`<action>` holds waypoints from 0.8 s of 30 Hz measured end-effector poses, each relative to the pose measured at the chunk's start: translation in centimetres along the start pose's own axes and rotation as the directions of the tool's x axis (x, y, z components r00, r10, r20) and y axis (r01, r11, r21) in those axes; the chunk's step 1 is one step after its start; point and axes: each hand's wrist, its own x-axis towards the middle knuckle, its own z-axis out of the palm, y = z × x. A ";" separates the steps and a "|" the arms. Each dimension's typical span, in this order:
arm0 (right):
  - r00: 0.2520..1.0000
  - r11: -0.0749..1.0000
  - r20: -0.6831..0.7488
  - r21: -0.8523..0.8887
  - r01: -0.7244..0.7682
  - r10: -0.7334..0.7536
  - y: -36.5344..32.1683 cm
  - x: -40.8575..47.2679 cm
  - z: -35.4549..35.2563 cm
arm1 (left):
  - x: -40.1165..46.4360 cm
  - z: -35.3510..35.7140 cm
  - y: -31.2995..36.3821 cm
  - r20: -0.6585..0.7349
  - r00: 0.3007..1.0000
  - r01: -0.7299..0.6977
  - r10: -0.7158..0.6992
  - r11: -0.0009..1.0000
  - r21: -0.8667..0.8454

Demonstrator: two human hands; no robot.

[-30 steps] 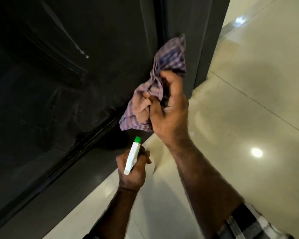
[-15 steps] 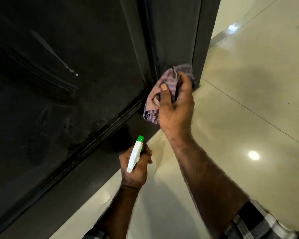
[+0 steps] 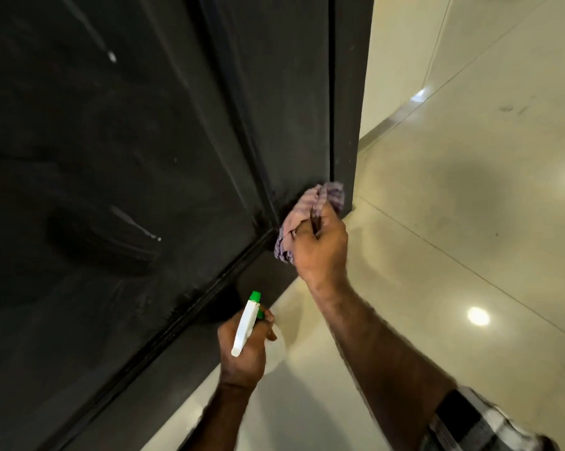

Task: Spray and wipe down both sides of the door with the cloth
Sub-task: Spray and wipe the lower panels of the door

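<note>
While the right hand (image 3: 320, 252) bunches a purple checked cloth (image 3: 310, 213), it presses it low on the dark panelled door (image 3: 163, 151).
Left hand (image 3: 242, 353) fingers wrap a white, green-nozzled spray bottle (image 3: 246, 323) above the glossy cream tiled floor (image 3: 470, 222).

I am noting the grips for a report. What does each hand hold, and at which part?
The right hand grips the bunched checked cloth at its lower end. The left hand holds the spray bottle around its neck, under the white head.

Dim dark door (image 3: 144, 157), glossy floor (image 3: 470, 222) with ceiling-light glare spots, soft shadows — wide-angle bending at edges, slight blur
</note>
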 end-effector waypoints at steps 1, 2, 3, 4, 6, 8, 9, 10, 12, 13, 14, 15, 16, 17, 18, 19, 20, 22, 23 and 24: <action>0.981 0.981 0.058 -0.047 0.189 -0.186 -0.6 0.4 -0.7 | 0.2 0.4 1.3 0.013 1.000 -0.021 0.021 1.000 0.002; 0.951 0.940 0.109 -0.150 0.305 -0.291 -0.2 0.6 -1.3 | 0.4 0.8 2.6 0.024 0.999 -0.030 0.030 1.000 0.001; 0.944 0.907 0.110 -0.262 0.330 -0.312 1.0 1.0 -1.5 | 0.7 1.2 3.7 0.030 0.999 -0.036 0.036 0.999 -0.010; 0.956 0.883 0.106 -0.368 0.292 -0.273 2.5 1.3 -1.6 | 1.1 1.5 5.2 0.023 0.999 -0.022 0.022 1.000 -0.015; 0.989 0.917 0.045 -0.381 -0.116 0.143 3.5 0.9 -1.2 | 1.9 2.0 7.5 0.017 1.000 0.004 -0.004 1.000 -0.029; 0.866 0.835 0.057 -0.303 -0.460 0.498 3.9 0.4 -0.8 | 1.9 2.0 9.3 -0.002 0.998 0.068 -0.068 0.996 -0.051; 0.828 0.809 0.057 -0.262 -0.526 0.557 3.2 0.1 -0.3 | 1.9 1.7 10.2 -0.027 0.994 0.106 -0.108 0.992 -0.072; 0.820 0.803 0.014 -0.209 -0.558 0.573 2.3 -0.1 0.0 | 1.8 1.4 11.1 -0.034 0.990 0.133 -0.136 0.988 -0.079; 0.886 0.885 -0.065 -0.051 -0.462 0.459 -1.5 -0.3 0.4 | 1.4 1.1 13.2 -0.033 0.987 0.154 -0.156 0.987 -0.054; 0.931 0.935 -0.089 0.008 -0.354 0.353 -3.8 -0.1 0.3 | 1.1 0.9 14.4 -0.041 0.987 0.153 -0.155 0.987 -0.047; 0.966 0.973 -0.115 0.052 -0.225 0.230 -6.5 0.4 -0.2 | 0.9 0.8 15.9 -0.059 0.988 0.139 -0.141 0.989 -0.045; 0.985 0.991 -0.135 0.100 -0.094 0.107 -8.5 1.2 -0.8 | 0.7 0.7 17.1 -0.081 0.989 0.118 -0.122 0.992 -0.045; 0.989 0.995 -0.145 0.093 0.031 -0.017 -10.7 2.2 -1.3 | 0.5 0.5 18.4 -0.099 0.990 0.101 -0.105 0.994 -0.039; 0.980 0.988 -0.146 0.053 0.143 -0.134 -12.2 3.2 -1.7 | 0.2 0.4 19.7 -0.107 0.989 0.095 -0.099 0.994 -0.046; 0.964 0.972 -0.130 -0.010 0.233 -0.233 -13.3 3.9 -1.8 | 0.0 0.1 20.8 -0.109 0.988 0.100 -0.106 0.993 -0.063; 0.946 0.951 -0.094 -0.047 0.307 -0.310 -13.9 4.2 -1.6 | -0.4 -0.1 22.0 -0.107 0.988 0.100 -0.110 0.991 -0.092; 0.932 0.932 -0.054 -0.072 0.355 -0.359 -13.8 4.0 -1.0 | -0.7 -0.4 22.8 -0.102 0.989 0.097 -0.108 0.989 -0.114; 0.954 0.944 0.007 -0.143 0.298 -0.301 -12.0 2.0 0.8 | -1.7 -1.0 24.5 -0.087 0.992 0.085 -0.096 0.990 -0.115; 0.980 0.964 0.005 -0.179 0.195 -0.197 -10.3 0.8 1.4 | -2.3 -1.3 25.3 -0.082 0.993 0.080 -0.089 0.991 -0.107; 0.997 0.984 -0.006 -0.161 0.079 -0.081 -8.4 -0.5 1.7 | -2.9 -1.8 26.1 -0.086 0.994 0.059 -0.068 0.993 -0.099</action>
